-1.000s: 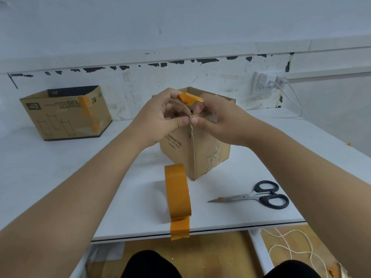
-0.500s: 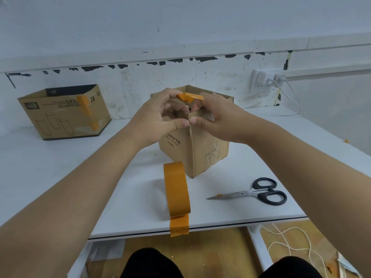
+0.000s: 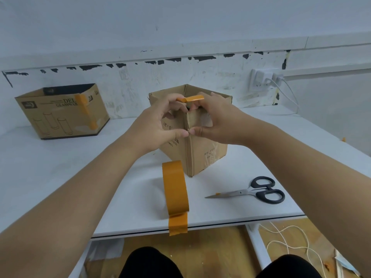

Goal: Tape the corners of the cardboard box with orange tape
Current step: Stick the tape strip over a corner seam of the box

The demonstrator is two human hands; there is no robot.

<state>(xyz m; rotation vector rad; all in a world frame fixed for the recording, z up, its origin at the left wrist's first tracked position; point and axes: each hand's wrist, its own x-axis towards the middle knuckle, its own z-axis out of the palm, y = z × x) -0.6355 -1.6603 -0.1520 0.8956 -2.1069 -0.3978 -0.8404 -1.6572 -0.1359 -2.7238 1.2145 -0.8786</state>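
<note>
Centre of the frame: the open brown cardboard box (image 3: 202, 149) stands on the white table (image 3: 60, 169) with one vertical corner edge turned toward you. Your left hand (image 3: 158, 125) and right hand (image 3: 218, 119) meet at that edge, thumb tips touching on it about halfway down. The curled fingers of both hands pinch a short strip of orange tape (image 3: 190, 98) held level above the box's top corner. How far the strip runs is hidden behind your fingers, and you cannot tell whether it touches the cardboard. The printing on the box's left face is partly covered by your left hand.

Lower centre: the roll of orange tape (image 3: 174, 187) stands on edge, its loose end hanging over the table's front edge. Right of it lie black-handled scissors (image 3: 255, 192). Upper left: a second cardboard box with a glassware print (image 3: 60, 115), an orange strip on its corner.
</note>
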